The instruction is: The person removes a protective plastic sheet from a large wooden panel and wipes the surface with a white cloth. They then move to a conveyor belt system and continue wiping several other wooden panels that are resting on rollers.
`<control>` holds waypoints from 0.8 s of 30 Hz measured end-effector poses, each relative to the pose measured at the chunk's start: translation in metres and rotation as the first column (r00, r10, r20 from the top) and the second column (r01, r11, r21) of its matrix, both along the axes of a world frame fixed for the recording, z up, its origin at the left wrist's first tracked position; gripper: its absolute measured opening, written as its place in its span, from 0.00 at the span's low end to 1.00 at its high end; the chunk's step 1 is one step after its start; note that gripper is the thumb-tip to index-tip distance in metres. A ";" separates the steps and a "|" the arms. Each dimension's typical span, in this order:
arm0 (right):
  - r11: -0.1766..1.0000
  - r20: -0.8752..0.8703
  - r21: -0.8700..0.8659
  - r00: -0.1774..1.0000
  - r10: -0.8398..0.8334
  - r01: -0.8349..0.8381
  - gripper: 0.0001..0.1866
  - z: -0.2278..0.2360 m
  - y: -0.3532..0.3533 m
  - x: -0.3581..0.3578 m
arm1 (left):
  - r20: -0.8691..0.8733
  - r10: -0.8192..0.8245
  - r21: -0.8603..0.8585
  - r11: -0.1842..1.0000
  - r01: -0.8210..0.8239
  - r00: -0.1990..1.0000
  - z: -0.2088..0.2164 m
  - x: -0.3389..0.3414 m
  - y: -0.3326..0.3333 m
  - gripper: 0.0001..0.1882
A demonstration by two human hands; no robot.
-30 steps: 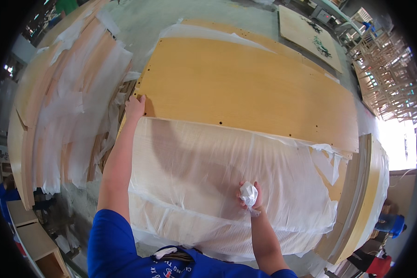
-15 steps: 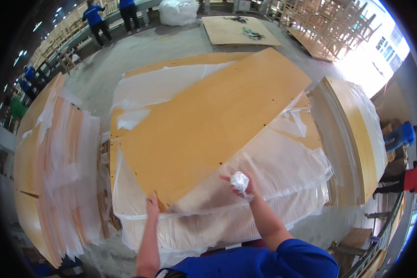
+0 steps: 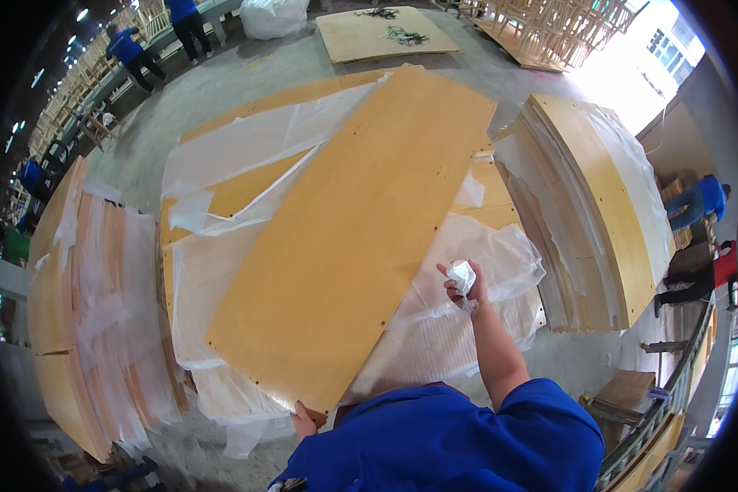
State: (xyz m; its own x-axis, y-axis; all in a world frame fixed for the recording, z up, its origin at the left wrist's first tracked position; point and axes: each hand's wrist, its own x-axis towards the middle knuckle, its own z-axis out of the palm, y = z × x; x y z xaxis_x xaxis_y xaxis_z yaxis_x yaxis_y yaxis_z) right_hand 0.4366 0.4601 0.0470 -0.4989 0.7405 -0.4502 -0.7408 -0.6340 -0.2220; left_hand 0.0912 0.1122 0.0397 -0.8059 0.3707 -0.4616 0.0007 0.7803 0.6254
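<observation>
A long yellow-brown wooden panel with small dark holes along its edges lies slantwise over a stack, from near left to far right. My left hand grips its near end close to the corner, the fingers partly hidden by the panel. To the right of the panel, my right hand is closed around a crumpled white wad with clear plastic trailing from it. Under the panel are more boards and sheets of translucent white wrapping. Ribbed white packing sheet covers the near side of the stack.
Stacked panels with plastic between them stand on the left, and another panel stack on the right. Farther off are a low board with cords, a white plastic bundle and piled wooden frames. Several people work around the edges.
The panel has turned to a steeper slant, its near end coming toward me. My left hand has come nearer to my body with it; my right hand has shifted right with the wad.
</observation>
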 end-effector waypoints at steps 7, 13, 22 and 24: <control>0.999 -0.093 0.020 0.995 -0.032 0.035 0.23 0.008 -0.022 0.016 | -0.110 0.325 0.059 0.946 -0.320 0.939 -0.009 -0.058 -0.009 0.38; 1.000 -0.098 0.010 0.995 0.011 -0.010 0.24 0.024 -0.047 -0.003 | -0.232 0.289 0.035 0.957 -0.289 0.929 -0.022 -0.096 -0.014 0.37; 0.987 -0.063 -0.074 0.989 0.136 -0.140 0.26 0.015 -0.108 -0.085 | -0.389 0.066 0.037 0.998 -0.056 0.919 -0.004 -0.211 -0.031 0.34; 0.978 -0.011 -0.122 0.985 0.171 -0.171 0.26 0.010 -0.129 -0.093 | -0.393 0.048 0.082 0.996 -0.017 0.918 -0.006 -0.237 -0.030 0.33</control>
